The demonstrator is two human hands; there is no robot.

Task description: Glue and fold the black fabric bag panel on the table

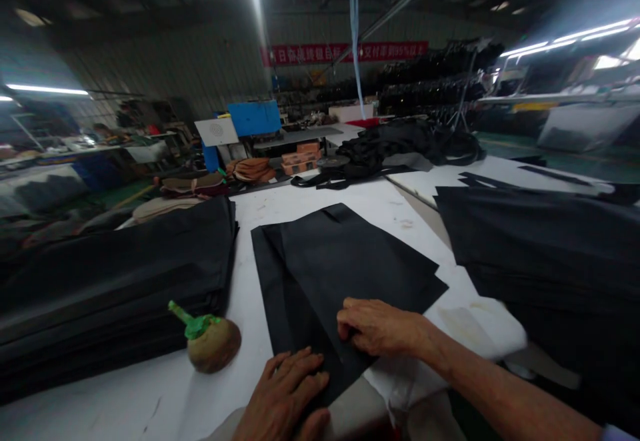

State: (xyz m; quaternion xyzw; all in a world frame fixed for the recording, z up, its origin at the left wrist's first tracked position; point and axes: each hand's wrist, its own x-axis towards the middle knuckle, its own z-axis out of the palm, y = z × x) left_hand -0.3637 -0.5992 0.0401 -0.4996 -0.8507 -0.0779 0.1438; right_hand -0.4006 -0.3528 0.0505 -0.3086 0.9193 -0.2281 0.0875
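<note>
Black sheets of thin material (345, 248) lie one over another, slightly askew, on the white table top in front of me. My left hand (287, 388) rests on their near left corner, fingers stretched out and lying flat. Over the near right part, my right hand (377, 326) has its fingers curled in and pressed together against the top sheet; the fingertips are partly hidden. To the left of the sheets stands a round brown object (215, 346) with a green wrapped top and a green stem.
A thick stack of black sheets (125, 281) fills the left side, and another black stack (550, 248) lies at the right. Behind the white table (200, 401) are orange-brown boxes (301, 158), a brown bundle (251, 170) and a heap of black straps (415, 140).
</note>
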